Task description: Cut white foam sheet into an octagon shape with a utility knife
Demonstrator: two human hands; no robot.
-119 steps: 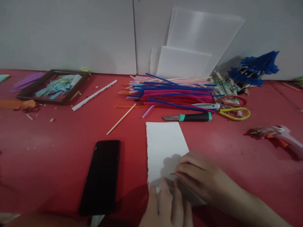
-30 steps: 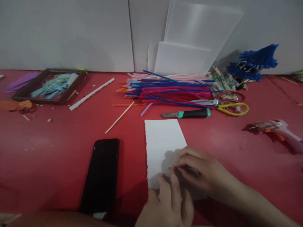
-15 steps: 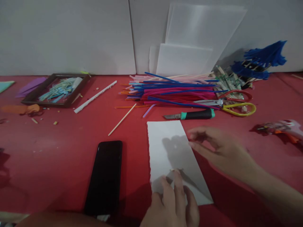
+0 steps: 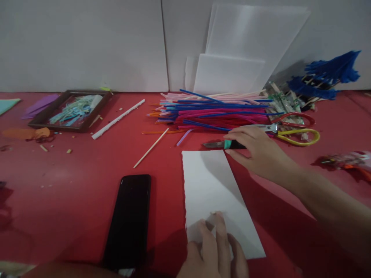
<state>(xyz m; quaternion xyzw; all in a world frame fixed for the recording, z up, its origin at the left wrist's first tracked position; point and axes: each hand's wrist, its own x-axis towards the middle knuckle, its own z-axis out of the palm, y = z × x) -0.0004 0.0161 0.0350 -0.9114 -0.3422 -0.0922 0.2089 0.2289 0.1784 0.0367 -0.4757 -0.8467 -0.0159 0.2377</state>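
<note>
A white sheet of paper [image 4: 211, 181] with a wavy left edge lies flat on the red surface. My left hand [image 4: 214, 247] rests on its near end, fingers apart and fingertips down on the paper. A tiny mark or scrap by those fingertips is too small to name. Just beyond the sheet's far edge, a utility knife [image 4: 227, 144] lies with its blade pointing left. My right hand [image 4: 257, 150] is at its black and green handle, thumb on the near side and fingers on the far side, covering most of it.
Behind the knife lie many coloured pipe cleaners [image 4: 214, 110] and scissors [image 4: 298, 133]. A black phone [image 4: 127, 220], a thin wooden stick [image 4: 150, 148] and a white stick [image 4: 118, 119] are to the left. Farther left is a brown frame [image 4: 81, 125]; a glue gun [image 4: 350, 160] sits right.
My right hand has moved from the sheet's right edge up and away to the utility knife, closing round its handle. My left hand stays on the paper. The view has shifted slightly.
</note>
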